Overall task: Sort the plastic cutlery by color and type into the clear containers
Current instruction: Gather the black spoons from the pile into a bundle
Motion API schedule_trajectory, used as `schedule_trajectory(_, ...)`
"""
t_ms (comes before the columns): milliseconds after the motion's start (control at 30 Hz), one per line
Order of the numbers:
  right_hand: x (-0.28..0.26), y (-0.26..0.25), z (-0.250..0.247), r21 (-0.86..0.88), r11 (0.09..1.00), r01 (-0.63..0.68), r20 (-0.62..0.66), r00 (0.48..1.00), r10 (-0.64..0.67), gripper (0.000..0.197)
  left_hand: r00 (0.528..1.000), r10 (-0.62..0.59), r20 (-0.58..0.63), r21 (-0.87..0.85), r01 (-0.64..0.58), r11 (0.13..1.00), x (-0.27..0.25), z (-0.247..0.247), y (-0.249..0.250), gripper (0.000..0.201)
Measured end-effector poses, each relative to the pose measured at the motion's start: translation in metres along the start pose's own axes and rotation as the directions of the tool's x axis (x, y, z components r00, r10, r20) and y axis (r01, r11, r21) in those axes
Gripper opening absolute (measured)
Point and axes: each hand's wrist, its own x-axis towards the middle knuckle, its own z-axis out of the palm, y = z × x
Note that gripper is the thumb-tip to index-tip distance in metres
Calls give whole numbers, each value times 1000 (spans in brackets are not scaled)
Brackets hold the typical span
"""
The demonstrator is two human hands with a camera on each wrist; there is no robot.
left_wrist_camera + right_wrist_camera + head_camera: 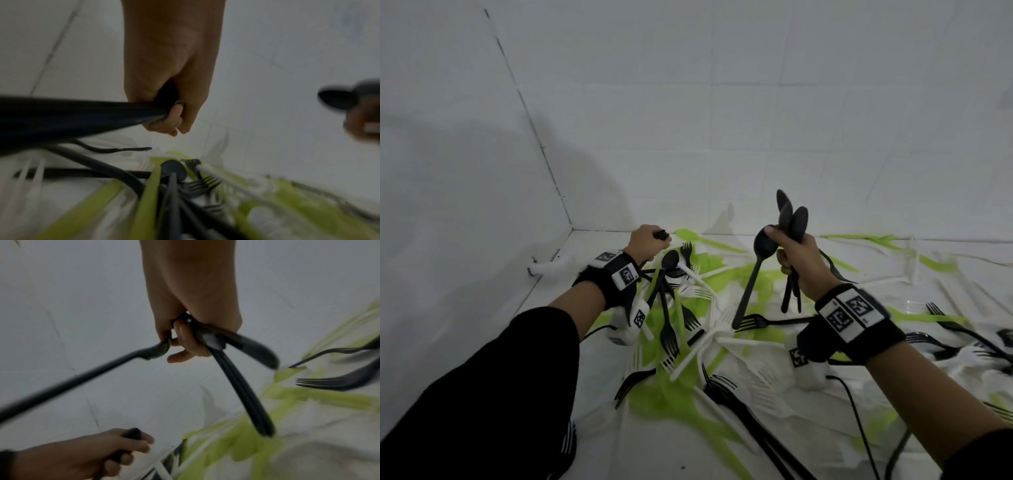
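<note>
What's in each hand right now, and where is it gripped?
Right hand: black spoons, gripped near the bowls. Left hand: black cutlery, gripped at one end; type unclear.

Left hand (645, 241): above the cutlery pile's (688, 329) far left.
Right hand (796, 255): over its right, spoons (791, 219) bowl-up.

You can't count the black pieces in left hand (164, 78): handles (82, 116) smear into one dark band, cut off at frame's left edge. Type unreadable; ends hidden in the fist in head view.

Right hand (191, 305): spoon handles (242, 386) motion-blurred, bowls hidden behind the palm in wrist view.

Pile of cutlery (688, 325): white pcs blend w/ floor, approx. count impossible. Lower right cut off by edge.
</note>
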Motion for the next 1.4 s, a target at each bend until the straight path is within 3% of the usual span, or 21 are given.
schedule_trajectory(67, -2, -7, 5, 24, 998, 60, -31, 998, -59, 12, 994, 44, 96, 253, -67, 965, 9, 11, -1, 25)
schedule_trajectory(133, -7, -13, 11, 19, 995, 98, -28, 995, -98, 9, 991, 39, 131, 372, -85, 924, 9, 16, -1, 31)
schedule_trajectory(333, -14, -12, 20, -103, 987, 121, 1, 993, -122, 14, 985, 52, 162, 505, -128, 854, 13, 21, -1, 48)
schedule_trajectory(400, -17, -8, 23, -121, 986, 115, 14, 993, -114, 18, 987, 59, 147, 490, -124, 863, 11, 16, -5, 44)
schedule_trajectory(500, -21, 1, 27, -162, 984, 81, 56, 996, -73, 18, 989, 106, 101, 354, -135, 926, 5, 7, -10, 31)
schedule_trajectory(600, -22, 9, 35, -198, 979, 40, 67, 997, -27, 23, 991, 122, 61, 113, -128, 985, -9, -6, -9, 26)
schedule_trajectory(700, -23, 15, 43, -185, 983, -17, 111, 993, 38, 16, 989, 150, -14, -69, -151, 986, -28, -25, 2, 19)
schedule_trajectory(800, -28, 19, 50, -224, 974, -33, 157, 985, 70, 9, 986, 152, -65, -214, -163, 963, -44, -44, 13, 18)
schedule_trajectory(867, -32, 21, 54, -262, 965, -23, 162, 984, 68, 16, 985, 149, -89, -310, -169, 936, -55, -57, 19, 19)
schedule_trajectory(1067, -38, 17, 53, -232, 973, 16, 168, 986, 24, 16, 975, 220, 20, -615, -162, 772, -77, -77, 30, 12)
schedule_trajectory(1233, -38, -1, 63, -166, 984, 56, 186, 982, -24, 20, 980, 177, 95, -666, -70, 742, -84, -57, 36, 18)
schedule_trajectory(1400, -35, -23, 79, -140, 977, 159, 166, 977, -135, 20, 967, 187, 172, -596, -49, 801, -93, -21, 45, 22)
